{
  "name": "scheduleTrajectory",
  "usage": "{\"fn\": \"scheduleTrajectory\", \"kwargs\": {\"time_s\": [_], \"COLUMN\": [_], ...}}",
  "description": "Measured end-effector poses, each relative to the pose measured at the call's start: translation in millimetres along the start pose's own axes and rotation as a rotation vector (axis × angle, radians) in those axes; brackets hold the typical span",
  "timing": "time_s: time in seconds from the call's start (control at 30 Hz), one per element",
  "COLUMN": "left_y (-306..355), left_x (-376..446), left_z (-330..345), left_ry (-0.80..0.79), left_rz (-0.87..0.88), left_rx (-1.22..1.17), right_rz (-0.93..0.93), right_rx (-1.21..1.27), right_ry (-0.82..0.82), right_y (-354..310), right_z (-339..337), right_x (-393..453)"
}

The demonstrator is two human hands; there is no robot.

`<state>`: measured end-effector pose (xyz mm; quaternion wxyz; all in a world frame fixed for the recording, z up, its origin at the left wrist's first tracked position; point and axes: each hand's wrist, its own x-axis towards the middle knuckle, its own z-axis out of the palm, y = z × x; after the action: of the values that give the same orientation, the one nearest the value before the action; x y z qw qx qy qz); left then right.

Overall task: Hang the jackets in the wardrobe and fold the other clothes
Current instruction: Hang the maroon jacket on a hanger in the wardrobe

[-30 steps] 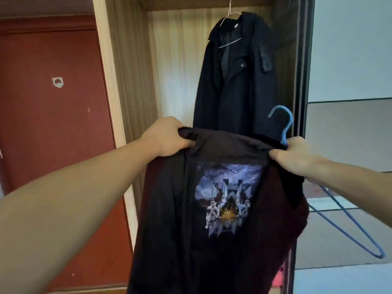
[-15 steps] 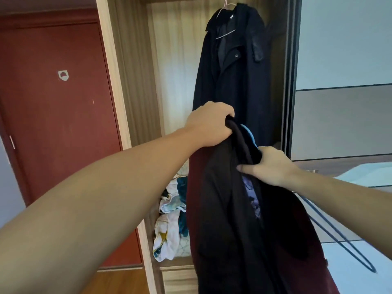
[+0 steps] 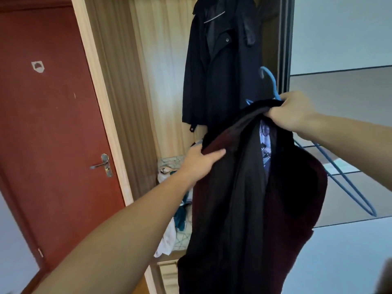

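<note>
Dark red cloth with a black lining hangs in front of the open wardrobe (image 3: 118, 107): this is the jacket (image 3: 250, 198) now in work. It is held up in the air, in the middle and right of the view, with the collar at the top and the body falling down out of the picture. The right hand (image 3: 290, 112) is closed around the collar together with the neck of a blue hanger (image 3: 347, 183), so both are clamped in one fist. The hook of the hanger stands up above the fist, and its wire triangle sticks out to the right, outside the jacket. The left hand (image 3: 201, 160) pinches the left front edge near the shoulder, thumb on top of the cloth.

I judge the step is to put the hanger into the jacket. To do it well, the left hand should open the shoulder wide, and the right should turn the wire frame inside, one arm of it into each shoulder. Only after this should the collar be let go. The cloth looks heavy and soft, so it may slide off if only one shoulder sits on the wire.

Far inside the wardrobe a navy coat (image 3: 220, 71) already hangs, and the free place seems to be on its left. Loose clothes (image 3: 171, 230) lie low in the wardrobe, not yet folded.
</note>
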<state>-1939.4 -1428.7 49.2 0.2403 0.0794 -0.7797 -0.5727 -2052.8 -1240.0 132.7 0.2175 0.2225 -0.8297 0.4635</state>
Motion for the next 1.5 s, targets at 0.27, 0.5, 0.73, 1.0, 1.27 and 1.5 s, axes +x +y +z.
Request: {"fn": "scheduleTrajectory", "kwargs": {"time_s": [0.27,0.5,0.73,1.0,1.27,1.5], "left_y": [59.5,11.2,-20.3,-11.4,12.3,62.0], "left_x": [48.3,65.0,62.8,64.0,53.1,37.1], "left_z": [4.4,18.4,21.5,19.0,11.9,14.6], "left_ry": [0.245,0.220,0.199,0.270,0.225,0.154], "left_rz": [0.104,-0.137,-0.292,-0.266,-0.153,0.097], "left_rx": [0.152,0.324,0.366,0.383,0.451,0.594], "right_rz": [0.206,0.411,0.377,0.453,0.336,0.258], "right_rx": [0.099,0.544,0.597,0.628,0.380,0.488], "right_ry": [-0.338,-0.215,-0.355,-0.322,-0.500,-0.406], "right_y": [51.4,84.2,115.1,149.7,123.2,37.8], "right_z": [33.8,25.9,5.8,-19.1,-0.5,71.1], "right_x": [-47.8,-55.2,-81.6,-93.2,-104.4,-106.2]}}
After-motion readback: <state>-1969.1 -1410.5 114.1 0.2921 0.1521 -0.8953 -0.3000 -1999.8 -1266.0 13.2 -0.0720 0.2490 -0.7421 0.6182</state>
